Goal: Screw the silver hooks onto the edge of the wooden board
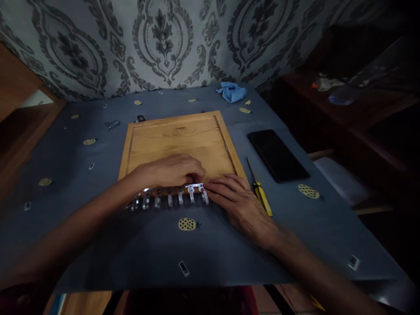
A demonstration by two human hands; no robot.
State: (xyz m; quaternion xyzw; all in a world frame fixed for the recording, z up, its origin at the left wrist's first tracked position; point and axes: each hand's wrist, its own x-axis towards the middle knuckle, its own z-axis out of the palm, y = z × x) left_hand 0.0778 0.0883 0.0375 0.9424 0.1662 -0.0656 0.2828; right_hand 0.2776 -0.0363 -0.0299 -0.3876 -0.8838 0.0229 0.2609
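Observation:
A wooden board (pixel 177 140) with a raised frame lies on the blue cloth. Along its near edge runs a metal hook rail (pixel 191 192), its several shiny hooks pointing toward me. Over the rail's right part, my left hand (pixel 173 170) is closed in a pinch; what its fingertips hold, if anything, is hidden. My right hand (pixel 238 203) lies with fingers stretched out across the board's near right corner, fingertips touching the rail's right end. A screwdriver (pixel 262 197) with a yellow handle rests just right of that hand.
A black phone (pixel 277 155) lies right of the board. Farther back are a crumpled blue cloth (pixel 232 92) and a small wire-like item (pixel 112 125). The patterned curtain (pixel 164 43) hangs behind the table. Dark furniture (pixel 354 113) stands at the right.

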